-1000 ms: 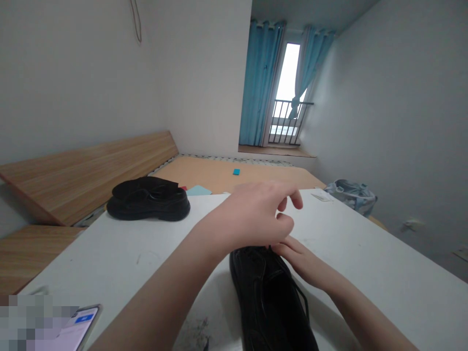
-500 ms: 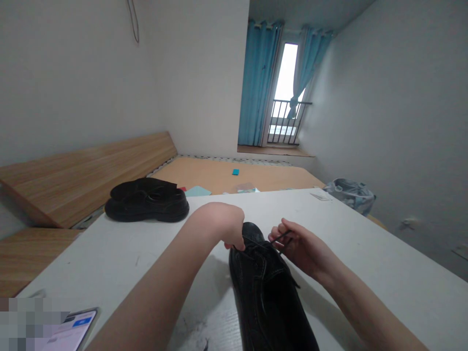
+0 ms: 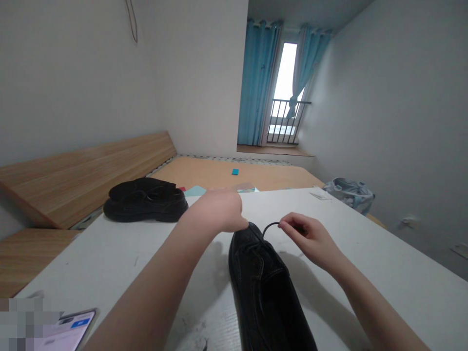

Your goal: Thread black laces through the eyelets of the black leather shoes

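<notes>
A black lace-up shoe (image 3: pixel 252 273) stands on the white table in front of me, its toe pointing away and its opening toward me. My right hand (image 3: pixel 305 234), to the right of the toe, pinches the tip of a dark shoelace (image 3: pixel 269 225) that curves up from the shoe. Over the left side of the toe, my left hand (image 3: pixel 221 209) is closed, thumb against the fingers. A strand of lace runs toward it from the eyelets; the fingertips are partly hidden behind the hand.
Another pair of black shoes (image 3: pixel 146 201) lies at the table's far left. A phone (image 3: pixel 73 331) is at the near left. Behind the white table (image 3: pixel 343 273) are a tan bed surface (image 3: pixel 204 168) and, at right, a patterned bag (image 3: pixel 349 192).
Both hands have risen from the lacing and moved slightly away from me. The right hand's lace now arcs in a single curve; before, its fingers were among the strands close to the shoe.
</notes>
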`<state>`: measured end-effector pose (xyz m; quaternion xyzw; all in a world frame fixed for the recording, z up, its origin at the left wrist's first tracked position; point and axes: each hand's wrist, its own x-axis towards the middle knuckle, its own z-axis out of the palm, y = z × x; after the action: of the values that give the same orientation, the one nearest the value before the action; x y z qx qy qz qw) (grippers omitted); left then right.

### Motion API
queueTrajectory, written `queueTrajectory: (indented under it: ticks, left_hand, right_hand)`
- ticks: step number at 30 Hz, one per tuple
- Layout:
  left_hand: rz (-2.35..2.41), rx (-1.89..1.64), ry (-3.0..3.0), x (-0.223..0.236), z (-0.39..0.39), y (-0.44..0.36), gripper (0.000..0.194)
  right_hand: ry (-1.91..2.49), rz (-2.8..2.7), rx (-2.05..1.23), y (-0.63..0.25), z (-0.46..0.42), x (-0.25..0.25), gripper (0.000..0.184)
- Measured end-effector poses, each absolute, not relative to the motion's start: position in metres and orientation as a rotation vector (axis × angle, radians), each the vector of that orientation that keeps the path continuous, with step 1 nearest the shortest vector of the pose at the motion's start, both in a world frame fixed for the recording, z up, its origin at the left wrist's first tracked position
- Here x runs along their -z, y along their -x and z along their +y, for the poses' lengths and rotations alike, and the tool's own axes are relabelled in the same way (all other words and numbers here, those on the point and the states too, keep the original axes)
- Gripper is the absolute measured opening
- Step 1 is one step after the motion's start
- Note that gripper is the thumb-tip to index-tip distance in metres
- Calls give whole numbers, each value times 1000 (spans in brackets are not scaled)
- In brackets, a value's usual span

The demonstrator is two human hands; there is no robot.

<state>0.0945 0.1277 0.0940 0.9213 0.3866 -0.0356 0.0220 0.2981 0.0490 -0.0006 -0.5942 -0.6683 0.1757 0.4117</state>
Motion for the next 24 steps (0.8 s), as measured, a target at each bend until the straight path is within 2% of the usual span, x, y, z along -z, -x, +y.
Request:
queueTrajectory:
  ticks: [3,6,11,14,19,21,24]
  left_hand:
    - [1172,-59,-2846,-97,137,-86,25]
    - [872,-132,-2707,-107,133,-80,28]
    - [302,17,-2390,-126,95,-81,27]
    - [122,151,-2313,-130,81,-84,23]
    - [305,132,-2353,-116,103,-89,40]
    - [557,101,-2498,-104,116,-94,36]
    - [878,264,-2690,-90,126,-103,28]
  right_hand:
    - [1276,-1525,-828,-291,46,0,30]
    - [1013,-1271,-1064,-286,43,-4,30]
    - [924,-1014,-1147,-286,39,-11,28]
    - [950,-1061,-1117,-289,33,-12,24]
    - [795,-1708,-1304,-296,19,-20,29]
    - [822,-1923,-1340,-296,18,-24,34]
    - [1124,-1933,-1063,-290,25,-21,38]
